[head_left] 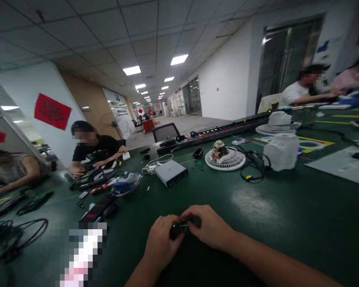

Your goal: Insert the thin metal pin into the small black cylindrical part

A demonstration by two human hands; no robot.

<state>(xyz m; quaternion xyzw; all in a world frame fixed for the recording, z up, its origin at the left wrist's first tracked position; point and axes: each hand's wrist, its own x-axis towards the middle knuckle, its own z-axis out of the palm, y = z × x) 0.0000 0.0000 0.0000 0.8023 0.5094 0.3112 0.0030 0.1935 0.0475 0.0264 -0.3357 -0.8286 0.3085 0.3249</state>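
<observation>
Close to the front edge of the green table [215, 195], both hands meet around a small dark object [178, 229] with a shiny metal part. My left hand [162, 240] wraps its fingers and thumb around the left side of it. From the right, my right hand [207, 227] pinches the object between thumb and fingers. The object's exact kind is too small and dark to tell. Beyond the hands lies a grey box [171, 172], with a coiled white cable [151, 168] beside it.
A white round fan grille [225, 159] with an exposed motor, black cables [253, 167] and a white housing [281, 151] stand at the right. Tools and a blue-and-white item [126, 183] lie left. People sit across the table on both sides.
</observation>
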